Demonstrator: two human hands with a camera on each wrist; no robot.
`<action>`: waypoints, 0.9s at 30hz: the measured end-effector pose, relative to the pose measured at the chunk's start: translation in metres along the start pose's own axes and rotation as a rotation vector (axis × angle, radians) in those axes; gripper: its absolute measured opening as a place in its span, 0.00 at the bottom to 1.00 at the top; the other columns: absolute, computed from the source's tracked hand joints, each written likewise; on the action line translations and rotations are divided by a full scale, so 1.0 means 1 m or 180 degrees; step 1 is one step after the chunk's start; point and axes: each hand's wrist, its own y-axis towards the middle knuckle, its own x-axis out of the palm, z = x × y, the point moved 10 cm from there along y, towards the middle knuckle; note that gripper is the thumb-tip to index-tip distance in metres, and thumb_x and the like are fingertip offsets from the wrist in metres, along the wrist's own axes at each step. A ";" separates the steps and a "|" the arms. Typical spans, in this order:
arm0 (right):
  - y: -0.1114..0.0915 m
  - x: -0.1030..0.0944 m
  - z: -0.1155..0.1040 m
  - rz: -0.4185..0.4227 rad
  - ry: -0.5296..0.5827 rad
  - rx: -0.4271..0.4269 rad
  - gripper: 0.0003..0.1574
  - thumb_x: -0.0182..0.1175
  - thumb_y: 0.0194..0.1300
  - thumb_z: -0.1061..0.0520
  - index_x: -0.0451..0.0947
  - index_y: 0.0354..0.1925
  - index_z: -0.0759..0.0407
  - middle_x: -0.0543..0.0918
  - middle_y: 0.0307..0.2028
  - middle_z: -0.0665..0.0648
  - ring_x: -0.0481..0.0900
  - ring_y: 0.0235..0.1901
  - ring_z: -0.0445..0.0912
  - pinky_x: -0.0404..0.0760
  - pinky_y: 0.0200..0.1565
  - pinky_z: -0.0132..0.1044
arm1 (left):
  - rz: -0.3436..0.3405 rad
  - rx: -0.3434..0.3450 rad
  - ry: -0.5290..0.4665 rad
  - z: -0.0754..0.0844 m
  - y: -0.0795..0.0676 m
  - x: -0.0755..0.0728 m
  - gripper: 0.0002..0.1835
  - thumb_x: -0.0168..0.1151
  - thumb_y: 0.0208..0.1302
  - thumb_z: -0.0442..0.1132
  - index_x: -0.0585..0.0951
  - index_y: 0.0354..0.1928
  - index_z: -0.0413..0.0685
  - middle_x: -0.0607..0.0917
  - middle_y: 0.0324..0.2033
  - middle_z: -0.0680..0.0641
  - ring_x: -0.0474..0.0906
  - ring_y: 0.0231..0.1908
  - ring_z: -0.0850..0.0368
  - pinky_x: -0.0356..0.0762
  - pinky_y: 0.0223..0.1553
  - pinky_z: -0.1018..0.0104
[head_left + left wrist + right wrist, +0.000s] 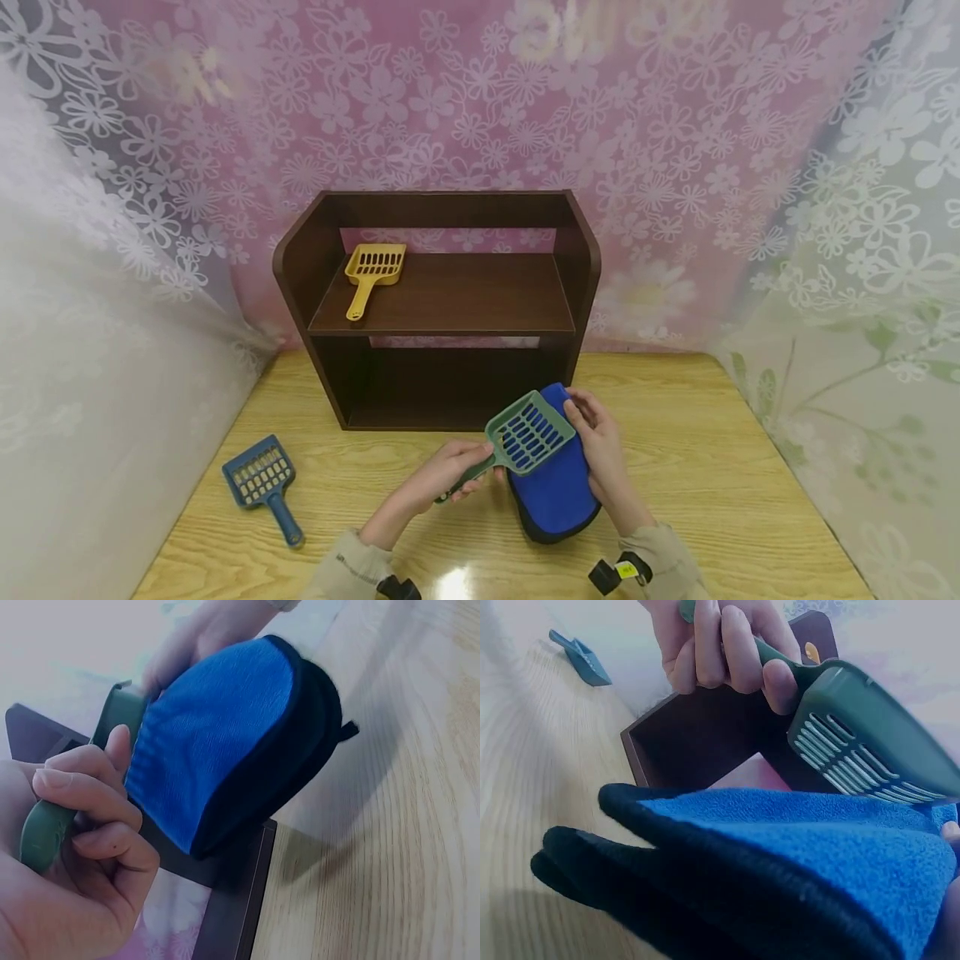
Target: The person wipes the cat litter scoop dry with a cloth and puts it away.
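My left hand (448,477) grips a green litter scoop (877,712) by its handle, fingers curled round it. The scoop's slotted head lies over the upper part of a blue fabric mitt (558,492) with black edging. My right hand (602,442) holds the mitt near its far end, thumb on the blue face. In the right wrist view the black edges of the mitt's near end stand apart in layers. That view shows the scoop's underside close above the blue cloth. Much of my right hand is hidden behind the mitt in the left wrist view.
A dark brown two-tier shelf (450,325) stands at the back of the wooden table (675,500). On its upper board lies a yellow litter scoop (363,293). A blue litter scoop (279,508) lies on the table at left. Flowered curtains (465,108) surround the table.
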 end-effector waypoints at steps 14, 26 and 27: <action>0.005 0.004 0.007 0.0100 0.0273 0.0115 0.25 0.58 0.76 0.52 0.72 0.63 0.65 0.83 0.45 0.41 0.79 0.47 0.38 0.76 0.50 0.27 | 0.0039 -0.0050 0.0061 -0.006 0.007 -0.001 0.29 0.45 0.81 0.55 0.84 0.45 0.34 0.68 0.15 0.55 0.59 0.14 0.65 0.59 0.17 0.69; -0.009 -0.002 0.014 0.0013 0.0387 0.0346 0.28 0.57 0.77 0.50 0.69 0.66 0.63 0.83 0.47 0.40 0.80 0.49 0.38 0.79 0.50 0.29 | 0.0298 -0.0038 0.0046 -0.005 0.009 -0.015 0.25 0.46 0.81 0.52 0.84 0.49 0.37 0.70 0.17 0.53 0.60 0.14 0.63 0.58 0.16 0.69; -0.010 -0.003 0.015 0.0012 0.0386 0.0362 0.28 0.57 0.77 0.50 0.69 0.67 0.63 0.83 0.47 0.39 0.80 0.49 0.37 0.79 0.50 0.29 | 0.0290 -0.0040 0.0068 -0.005 0.009 -0.014 0.25 0.46 0.81 0.52 0.84 0.48 0.37 0.70 0.17 0.53 0.60 0.14 0.64 0.59 0.16 0.70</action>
